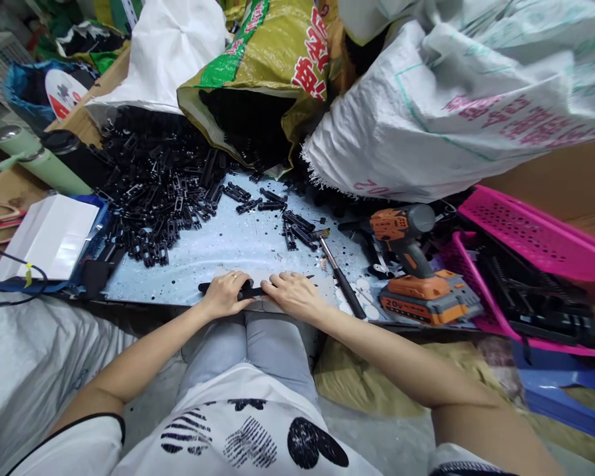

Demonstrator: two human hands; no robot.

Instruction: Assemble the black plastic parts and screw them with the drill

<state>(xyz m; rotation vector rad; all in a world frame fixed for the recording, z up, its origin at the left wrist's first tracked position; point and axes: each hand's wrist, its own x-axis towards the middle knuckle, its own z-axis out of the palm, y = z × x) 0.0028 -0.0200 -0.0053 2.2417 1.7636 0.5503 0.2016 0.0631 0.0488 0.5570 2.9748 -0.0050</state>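
Both hands meet at the front edge of the blue worktop (198, 254), over a pale patch. My left hand (227, 293) is closed around a long black plastic part (252, 291), whose rounded end sticks out to the left. The fingers of my right hand (296, 295) press on the same part's right side, and a thin dark tip shows beyond them. My fingers cover much of the part. To the right lies a hammer (346, 289) with a black handle. Several small black linked pieces (297, 228) lie farther back.
A heap of black plastic pieces (153, 192) covers the back left, below open sacks, one yellow (272, 59) and one white (451, 119). An orange cordless drill (416, 284) stands right, beside a pink basket (530, 338) of black parts. A white box (49, 238) and scissors (0, 218) are left.
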